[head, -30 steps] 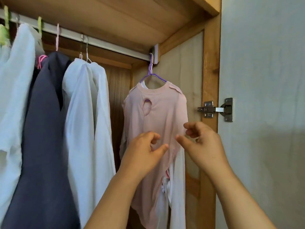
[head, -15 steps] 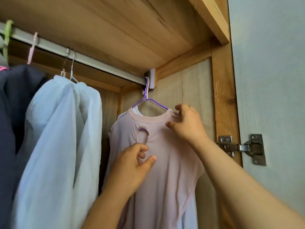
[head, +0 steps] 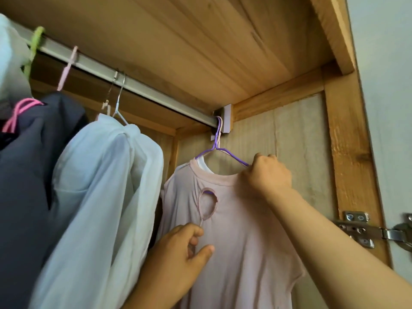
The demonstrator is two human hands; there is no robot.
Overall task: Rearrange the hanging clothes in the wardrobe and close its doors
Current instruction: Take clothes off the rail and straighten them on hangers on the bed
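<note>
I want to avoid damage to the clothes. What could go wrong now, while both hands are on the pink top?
1. The right hand grips the pink top at its shoulder on the purple hanger; a pull could slip the top off or stretch its neckline.
2. The left hand pinches fabric below the keyhole opening; tugging there may strain it.
3. The hook sits at the end of the rail; it could catch on the bracket.

Both forearms [head: 323,237] bare, no sleeves, rings, watch.
</note>
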